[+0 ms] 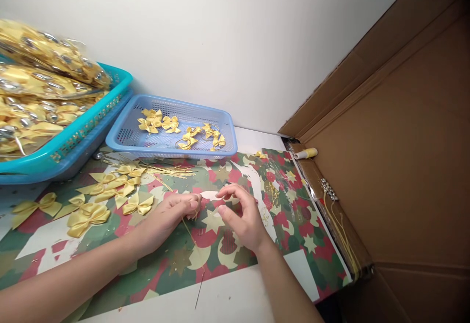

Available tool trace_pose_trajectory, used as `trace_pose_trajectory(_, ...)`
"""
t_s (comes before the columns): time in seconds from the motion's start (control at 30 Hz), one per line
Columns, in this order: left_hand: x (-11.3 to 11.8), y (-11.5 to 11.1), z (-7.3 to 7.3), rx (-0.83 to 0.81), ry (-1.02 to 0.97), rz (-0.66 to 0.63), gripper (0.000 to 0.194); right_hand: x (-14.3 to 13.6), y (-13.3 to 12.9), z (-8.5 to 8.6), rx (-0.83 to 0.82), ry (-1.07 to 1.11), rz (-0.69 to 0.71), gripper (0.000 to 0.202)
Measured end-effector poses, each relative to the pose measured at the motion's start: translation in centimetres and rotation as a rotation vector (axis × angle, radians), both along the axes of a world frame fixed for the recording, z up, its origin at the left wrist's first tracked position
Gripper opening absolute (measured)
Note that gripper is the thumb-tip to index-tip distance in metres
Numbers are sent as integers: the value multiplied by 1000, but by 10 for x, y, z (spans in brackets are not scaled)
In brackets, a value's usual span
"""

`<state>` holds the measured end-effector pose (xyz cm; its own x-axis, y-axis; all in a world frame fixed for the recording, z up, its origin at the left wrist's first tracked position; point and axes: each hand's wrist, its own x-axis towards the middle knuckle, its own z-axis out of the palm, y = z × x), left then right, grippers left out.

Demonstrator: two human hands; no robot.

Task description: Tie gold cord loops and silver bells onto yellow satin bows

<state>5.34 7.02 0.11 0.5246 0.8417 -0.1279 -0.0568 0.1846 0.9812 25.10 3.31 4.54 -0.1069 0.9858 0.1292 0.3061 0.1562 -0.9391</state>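
My left hand (176, 210) is closed, thumb against fingers, pinching a thin gold cord (194, 242). The cord trails down toward the front of the table and ends in a thin dark tip. Whatever else sits between those fingertips is hidden. To its right, my right hand (242, 215) is held with thumb and fingers apart, and I see nothing in it. Left of my hands lie several yellow ribbon bows (137, 204) on the patterned paper. Behind them is a bundle of gold stems (172, 170).
A blue basket (171, 150) holding several bows stands at the back. On the left, a teal basket (84, 126) is piled with bagged yellow bows (40, 83). A cardboard wall (404, 142) borders the right, with a yellow-and-white tube (306, 153) and loose gold cords (341, 230) beside it.
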Motion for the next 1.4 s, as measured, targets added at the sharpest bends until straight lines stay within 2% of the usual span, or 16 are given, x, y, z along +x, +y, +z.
trace_pose_trajectory(0.17,-1,-1,-6,28,75,-10,43,-16,-2,-10,-132,60,13,14)
trace_pose_trajectory(0.3,3,-2,6,48,108,-42,41,-26,-2,-16,-200,80,26,16)
trace_pose_trajectory(0.47,7,-2,17,97,158,-12,41,-30,1,-17,-264,175,34,17)
trace_pose_trajectory(0.73,11,-2,15,107,155,68,44,-28,3,-18,-289,273,-5,19)
trace_pose_trajectory(1.03,10,-2,11,68,97,83,47,-25,3,-18,-310,315,0,22)
trace_pose_trajectory(1.23,8,0,4,-12,40,101,48,-23,3,-18,-316,318,-2,22)
trace_pose_trajectory(1.4,9,-1,7,-78,-9,153,47,-23,3,-19,-325,317,4,23)
